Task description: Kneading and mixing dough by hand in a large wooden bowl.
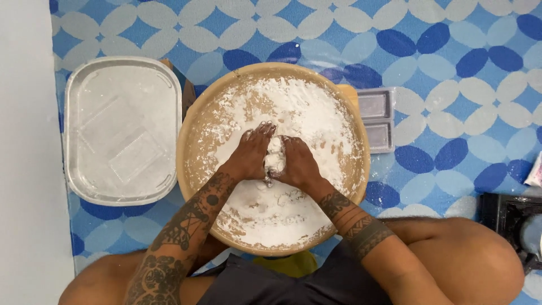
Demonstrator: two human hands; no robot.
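A wide round wooden bowl (189,135) sits on the patterned mat, its inside coated with white flour (299,107). Both hands meet over the bowl's middle. My left hand (251,152) and my right hand (298,162) press together around a lump of white dough (274,158) that shows between them. Flour dusts the fingers of both hands. Small crumbs of dough (279,199) lie in the flour just below the hands. Most of the lump is hidden by the palms.
A floured rectangular metal tray (121,130) lies left of the bowl. Small clear plastic containers (377,120) sit at the bowl's right rim. A dark object (508,217) is at the right edge. A white wall or floor strip (25,152) runs along the left.
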